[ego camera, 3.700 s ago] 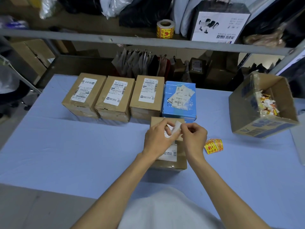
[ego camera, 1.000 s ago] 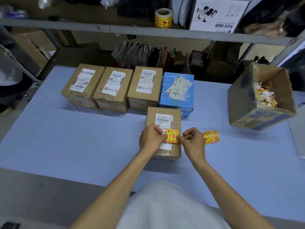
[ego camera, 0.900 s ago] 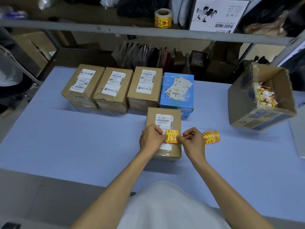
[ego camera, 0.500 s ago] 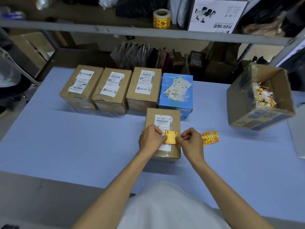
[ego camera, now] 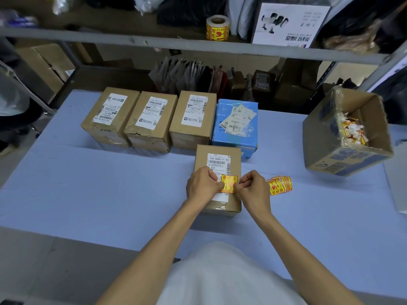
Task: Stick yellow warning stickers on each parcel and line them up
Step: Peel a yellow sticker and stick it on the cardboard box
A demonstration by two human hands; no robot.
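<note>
Pinching yellow sticker — red print, both hands, brown parcel.

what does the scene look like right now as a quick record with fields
left hand: pinches left edge of yellow sticker
right hand: pinches its right edge
sticker position: on top of the near parcel, over the lower part of its white label
back row: three brown parcels and a blue parcel, side by side, no yellow sticker visible on them
spare stickers: on the table, right of the near parcel
open carton: far right, paper scraps inside
sticker roll: on the shelf
</note>
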